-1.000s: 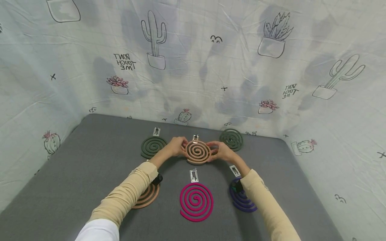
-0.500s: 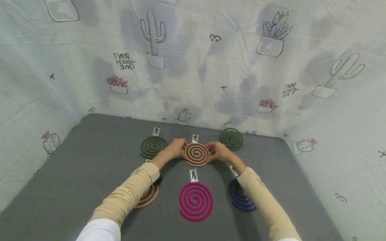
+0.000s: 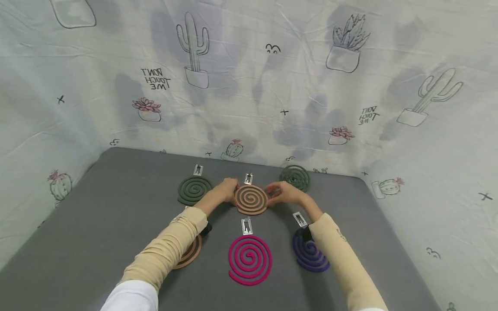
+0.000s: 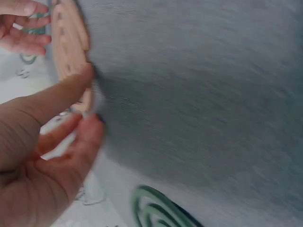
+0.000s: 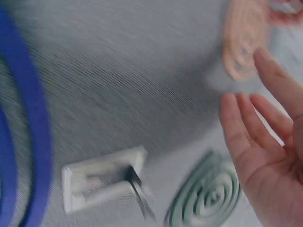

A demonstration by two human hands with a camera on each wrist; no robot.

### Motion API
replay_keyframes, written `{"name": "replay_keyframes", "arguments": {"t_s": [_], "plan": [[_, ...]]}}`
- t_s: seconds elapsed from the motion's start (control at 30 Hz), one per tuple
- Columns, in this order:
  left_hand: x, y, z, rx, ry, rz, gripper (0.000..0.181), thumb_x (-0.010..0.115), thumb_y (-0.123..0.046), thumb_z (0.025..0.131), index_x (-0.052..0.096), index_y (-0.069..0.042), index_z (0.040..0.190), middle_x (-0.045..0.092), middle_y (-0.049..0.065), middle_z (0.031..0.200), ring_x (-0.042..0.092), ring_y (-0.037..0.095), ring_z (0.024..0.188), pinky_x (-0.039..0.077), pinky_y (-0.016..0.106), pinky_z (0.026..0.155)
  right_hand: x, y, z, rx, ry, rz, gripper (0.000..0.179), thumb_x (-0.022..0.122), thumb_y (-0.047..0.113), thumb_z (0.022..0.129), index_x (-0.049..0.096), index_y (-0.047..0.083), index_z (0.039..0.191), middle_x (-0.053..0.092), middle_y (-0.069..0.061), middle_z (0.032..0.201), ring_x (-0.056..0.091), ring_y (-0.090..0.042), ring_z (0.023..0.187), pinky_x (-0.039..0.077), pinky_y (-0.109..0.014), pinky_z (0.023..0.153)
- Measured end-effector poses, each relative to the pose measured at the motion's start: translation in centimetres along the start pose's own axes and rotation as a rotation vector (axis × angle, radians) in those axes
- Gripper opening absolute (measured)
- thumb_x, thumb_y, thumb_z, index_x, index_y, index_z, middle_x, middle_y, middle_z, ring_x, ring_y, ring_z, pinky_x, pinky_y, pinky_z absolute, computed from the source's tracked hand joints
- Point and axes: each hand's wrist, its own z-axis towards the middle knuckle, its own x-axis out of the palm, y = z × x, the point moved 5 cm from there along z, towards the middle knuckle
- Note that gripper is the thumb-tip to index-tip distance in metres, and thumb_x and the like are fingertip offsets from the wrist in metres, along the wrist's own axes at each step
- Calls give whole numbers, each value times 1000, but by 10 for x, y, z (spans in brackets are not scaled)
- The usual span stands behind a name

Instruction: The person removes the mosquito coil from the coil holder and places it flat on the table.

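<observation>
A tan mosquito coil (image 3: 251,200) lies at the back middle of the grey table, between the two hands. My left hand (image 3: 227,191) is at its left edge; in the left wrist view the thumb (image 4: 71,87) overlaps the coil (image 4: 71,42) and the fingers are apart from the thumb. Whether the thumb touches it I cannot tell. My right hand (image 3: 285,193) stands at the coil's right side, and the right wrist view has its fingers (image 5: 234,125) loosely extended, with a gap to the coil. A metal coil stand (image 3: 248,178) lies just behind.
Green coils (image 3: 194,190) lie at the back left and back right (image 3: 294,178). In front are a pink coil (image 3: 250,260), a purple coil (image 3: 311,252) and a tan coil (image 3: 191,255) partly under the left sleeve. Metal stands (image 3: 247,226) lie beside several coils. Patterned cloth (image 3: 249,86) surrounds the table.
The tan coil has come down and slightly nearer from in front of its stand, leaving the stand more visible. The right hand's fingers have moved off the coil's edge.
</observation>
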Motion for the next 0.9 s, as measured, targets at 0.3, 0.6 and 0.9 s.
{"name": "replay_keyframes", "arguments": {"t_s": [0.3, 0.6, 0.9], "plan": [[-22, -35, 14, 198, -170, -302, 38, 68, -3, 88, 55, 7, 122, 60, 22, 115, 60, 32, 103, 51, 36, 88, -71, -45, -52, 78, -371, 319, 54, 65, 7, 91, 43, -7, 139, 45, -27, 139, 53, -31, 119, 42, -48, 101], [56, -25, 125, 160, -97, -416, 41, 58, -26, 97, 56, -6, 133, 60, 8, 126, 57, 21, 115, 49, 33, 93, -72, -78, -58, 240, -479, 375, 59, 61, 9, 95, 33, -3, 146, 28, -24, 151, 35, -40, 134, 35, -49, 108], [130, -16, 196, 95, 5, -402, 51, 49, -24, 100, 38, -11, 148, 49, 8, 141, 46, 22, 129, 45, 35, 100, -68, -95, -48, 344, -478, 394, 65, 58, 4, 95, 23, -1, 150, 23, -29, 152, 41, -44, 129, 43, -46, 101]]}}
